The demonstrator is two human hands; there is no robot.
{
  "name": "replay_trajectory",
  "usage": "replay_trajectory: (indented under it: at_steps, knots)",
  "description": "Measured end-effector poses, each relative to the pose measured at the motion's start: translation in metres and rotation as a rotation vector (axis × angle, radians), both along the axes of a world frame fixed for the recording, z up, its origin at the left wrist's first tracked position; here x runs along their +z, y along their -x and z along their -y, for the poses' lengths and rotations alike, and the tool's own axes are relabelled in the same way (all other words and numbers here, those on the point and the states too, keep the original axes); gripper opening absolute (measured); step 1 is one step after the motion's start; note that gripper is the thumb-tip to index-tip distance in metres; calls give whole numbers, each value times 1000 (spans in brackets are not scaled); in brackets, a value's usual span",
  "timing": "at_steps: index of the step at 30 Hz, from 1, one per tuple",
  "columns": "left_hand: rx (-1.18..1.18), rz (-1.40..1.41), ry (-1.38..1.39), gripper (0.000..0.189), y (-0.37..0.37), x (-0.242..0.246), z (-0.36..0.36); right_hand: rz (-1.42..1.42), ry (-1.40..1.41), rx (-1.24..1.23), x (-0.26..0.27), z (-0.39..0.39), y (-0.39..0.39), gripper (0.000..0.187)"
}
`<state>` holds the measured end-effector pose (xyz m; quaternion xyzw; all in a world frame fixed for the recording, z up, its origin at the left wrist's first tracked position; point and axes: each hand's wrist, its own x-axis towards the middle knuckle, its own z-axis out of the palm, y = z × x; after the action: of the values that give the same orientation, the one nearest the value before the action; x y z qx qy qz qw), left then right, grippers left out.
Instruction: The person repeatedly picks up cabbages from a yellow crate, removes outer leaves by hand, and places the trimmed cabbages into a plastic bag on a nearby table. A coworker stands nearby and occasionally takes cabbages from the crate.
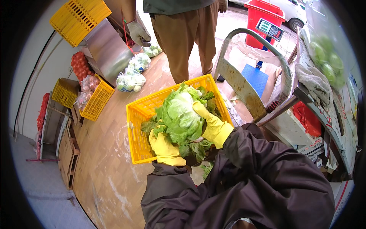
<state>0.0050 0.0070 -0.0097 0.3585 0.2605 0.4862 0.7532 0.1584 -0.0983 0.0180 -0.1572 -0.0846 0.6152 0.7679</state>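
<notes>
A pale green head of lettuce (183, 114) is held between my two hands, over a yellow plastic crate (143, 106). My left hand (164, 146), in a yellow rubber glove, grips its lower left side, with a loose leaf at the fingers. On the right side, my right hand (214, 126), gloved the same way, has its thumb pressed on the leaves; its other fingers are hidden behind the head. Darker loose lettuce leaves (197, 150) lie in the crate beneath and around the head.
Beyond the crate stands a person (183, 37) with a gloved hand. Bagged vegetables (131, 80) sit on the wooden floor. At right are a metal-framed chair (243, 88), a platform scale (254, 80) and a cluttered table (328, 114) with a knife (338, 118). Another yellow crate (98, 100) stands left.
</notes>
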Motion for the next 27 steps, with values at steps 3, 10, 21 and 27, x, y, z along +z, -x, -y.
replay_trajectory:
  at_steps: [3, 10, 21, 27]
  knots:
    - [134, 25, 76, 23, -17, -13, -11, -56, -44, -29, 3, -8, 1, 72]
    - [345, -366, -78, 37, -9, 3, -46, 269, 200, -28, 3, -23, -27, 80]
    - [-190, 96, 319, 64, 4, 6, -47, 1721, 429, -3, -16, -51, -6, 92]
    - [-291, 218, 380, 60, 22, -5, -68, 1182, 325, -42, -20, -77, -33, 30]
